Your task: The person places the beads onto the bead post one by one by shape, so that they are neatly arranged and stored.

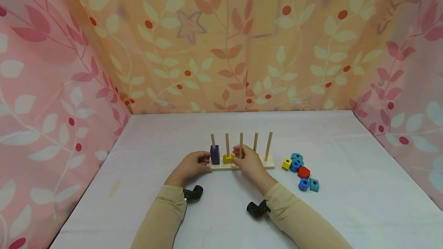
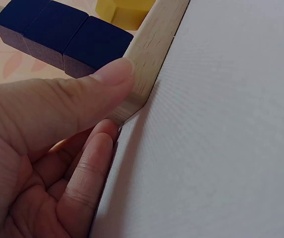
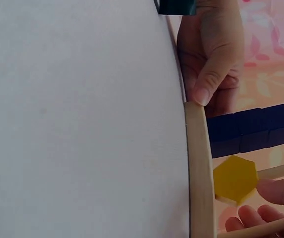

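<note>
Fingers: your left hand (image 1: 191,165) pinches the left end of the base (image 2: 152,47), thumb (image 2: 90,91) on top and a finger under the corner; your right hand (image 1: 248,161) has its fingers curled at the third peg (image 1: 241,144), beside the yellow piece (image 1: 227,158), and whether they grip the peg cannot be told.
Base: pale wood, long and narrow, flat on the table near its middle, with five upright pegs.
Blocks: three navy blocks (image 2: 57,34) stacked on the leftmost peg; one yellow hexagon on the second.
Loose pieces: just right of the base, a cluster (image 1: 300,172) of yellow, blue, teal and red, some touching.
Table: your white cloth (image 1: 346,156), lightly creased.
Room: pink and orange leaf-print curtains (image 1: 221,41) behind and on both sides.
</note>
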The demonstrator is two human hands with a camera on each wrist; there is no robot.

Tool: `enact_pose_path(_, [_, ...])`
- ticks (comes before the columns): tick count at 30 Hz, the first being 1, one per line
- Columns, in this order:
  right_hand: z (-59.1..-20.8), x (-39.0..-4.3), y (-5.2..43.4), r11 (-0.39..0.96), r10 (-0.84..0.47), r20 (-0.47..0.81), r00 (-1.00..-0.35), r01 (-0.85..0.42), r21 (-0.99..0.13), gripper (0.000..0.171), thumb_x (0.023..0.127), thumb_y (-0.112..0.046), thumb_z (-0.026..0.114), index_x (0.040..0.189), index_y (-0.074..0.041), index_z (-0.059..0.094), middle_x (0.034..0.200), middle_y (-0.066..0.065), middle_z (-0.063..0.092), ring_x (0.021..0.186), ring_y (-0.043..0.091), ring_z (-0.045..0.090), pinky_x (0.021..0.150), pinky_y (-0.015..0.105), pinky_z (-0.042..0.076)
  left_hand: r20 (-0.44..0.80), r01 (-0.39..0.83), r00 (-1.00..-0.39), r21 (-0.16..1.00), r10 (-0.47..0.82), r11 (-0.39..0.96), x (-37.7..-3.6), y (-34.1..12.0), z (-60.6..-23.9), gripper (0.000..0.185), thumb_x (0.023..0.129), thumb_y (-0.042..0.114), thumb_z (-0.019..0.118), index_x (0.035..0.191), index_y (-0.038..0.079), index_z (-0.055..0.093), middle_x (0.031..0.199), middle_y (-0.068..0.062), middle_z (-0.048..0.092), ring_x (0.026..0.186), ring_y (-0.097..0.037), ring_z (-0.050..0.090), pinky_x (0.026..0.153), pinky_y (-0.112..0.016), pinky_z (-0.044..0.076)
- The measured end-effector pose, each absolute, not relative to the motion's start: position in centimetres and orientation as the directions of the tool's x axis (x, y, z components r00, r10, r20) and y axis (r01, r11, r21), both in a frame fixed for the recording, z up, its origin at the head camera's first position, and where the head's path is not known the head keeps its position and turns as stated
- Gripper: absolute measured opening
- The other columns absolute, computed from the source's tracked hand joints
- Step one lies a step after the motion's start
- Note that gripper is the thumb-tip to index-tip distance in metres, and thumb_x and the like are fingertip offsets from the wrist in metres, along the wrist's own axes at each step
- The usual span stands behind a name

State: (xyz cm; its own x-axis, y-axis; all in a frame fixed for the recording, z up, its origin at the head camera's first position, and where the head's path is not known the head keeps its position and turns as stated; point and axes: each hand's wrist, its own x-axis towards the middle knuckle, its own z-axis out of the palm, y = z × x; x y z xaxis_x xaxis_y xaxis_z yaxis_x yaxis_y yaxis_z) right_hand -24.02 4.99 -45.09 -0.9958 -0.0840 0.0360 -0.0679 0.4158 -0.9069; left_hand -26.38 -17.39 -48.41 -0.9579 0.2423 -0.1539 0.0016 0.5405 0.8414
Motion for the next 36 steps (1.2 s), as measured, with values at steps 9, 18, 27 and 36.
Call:
enact_pose_path(9, [-43.8, -23.0, 6.9, 0.448, -0.169, 0.055, -0.984, -0.127, -0.885, 0.052, 0.08, -0.007, 0.068, 0.128, -0.002, 0.05, 0.12, 0.012, 0.059, 0.113, 0.03, 0.053, 0.095, 0.042, 0.04, -0.153, 0.006, -0.956, 0.841, 0.249, 0.541, -26.2, -17.4, -48.1, 0.049, 0.072, 0.016, 0.078, 0.118, 0.014, 0.059, 0.103, 0.001, 0.061, 0.096, -0.014, 0.055, 0.09, -0.036, 0.044])
enact_pose_path(18, [-42.9, -21.7, 10.5, 0.49, -0.236, 0.021, -0.972, -0.137, -0.861, 0.041, 0.082, -0.011, 0.067, 0.122, -0.006, 0.057, 0.119, 0.01, 0.059, 0.111, 0.026, 0.055, 0.094, 0.042, 0.042, -0.145, 0.018, -0.955, 0.842, 0.258, 0.54, -26.5, -17.5, -48.3, 0.051, 0.071, 0.017, 0.079, 0.118, 0.014, 0.059, 0.104, 0.002, 0.062, 0.096, -0.013, 0.056, 0.09, -0.036, 0.044])
enact_pose_path(27, [-41.9, -21.6, 16.7, 0.571, -0.23, 0.047, -0.972, -0.174, -0.802, 0.028, 0.084, -0.008, 0.065, 0.11, 0.0, 0.062, 0.107, 0.016, 0.063, 0.097, 0.027, 0.061, 0.077, 0.033, 0.05, -0.12, 0.044, -0.958, 0.834, 0.259, 0.55, -26.5, -17.6, -48.5, 0.05, 0.069, 0.016, 0.079, 0.116, 0.014, 0.061, 0.101, 0.002, 0.063, 0.095, -0.013, 0.057, 0.089, -0.035, 0.044])
enact_pose_path(36, [-42.0, -23.0, 20.7, 0.678, -0.166, -0.069, -0.984, -0.063, -0.732, 0.031, 0.085, -0.014, 0.064, 0.114, -0.003, 0.06, 0.113, 0.014, 0.061, 0.104, 0.032, 0.056, 0.086, 0.043, 0.047, -0.134, 0.026, -0.958, 0.84, 0.253, 0.543, -26.5, -17.4, -48.5, 0.051, 0.07, 0.018, 0.079, 0.117, 0.014, 0.06, 0.102, 0.001, 0.062, 0.095, -0.014, 0.056, 0.089, -0.036, 0.044])
